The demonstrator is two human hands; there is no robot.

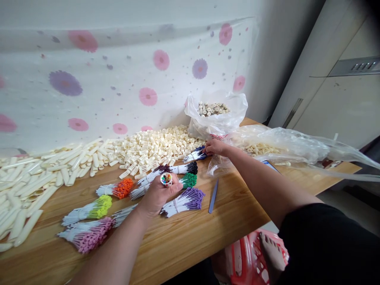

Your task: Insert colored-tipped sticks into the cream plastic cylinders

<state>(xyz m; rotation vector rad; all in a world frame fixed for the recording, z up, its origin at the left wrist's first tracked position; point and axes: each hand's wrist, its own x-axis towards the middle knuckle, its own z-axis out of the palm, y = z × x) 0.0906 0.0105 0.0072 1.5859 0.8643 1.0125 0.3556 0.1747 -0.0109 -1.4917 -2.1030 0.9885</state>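
My left hand (157, 196) is closed round a small white holder (166, 179) whose open top shows several coloured tips. It hovers over bundles of thin white sticks with coloured ends: purple (187, 200), green (187, 180), black (185, 169), orange (117, 189), yellow-green (89, 209) and pink (87, 236). My right hand (214, 147) reaches to the far side and pinches the end of the dark blue bundle (194, 154), next to a plastic bag.
The wooden table (190, 241) holds a heap of cream ribbed caps (154, 149), long cream tubes (32, 178) at the left, a blue stick (213, 196), and plastic bags (218, 114) of parts at the back right. A red basket (246, 257) sits below.
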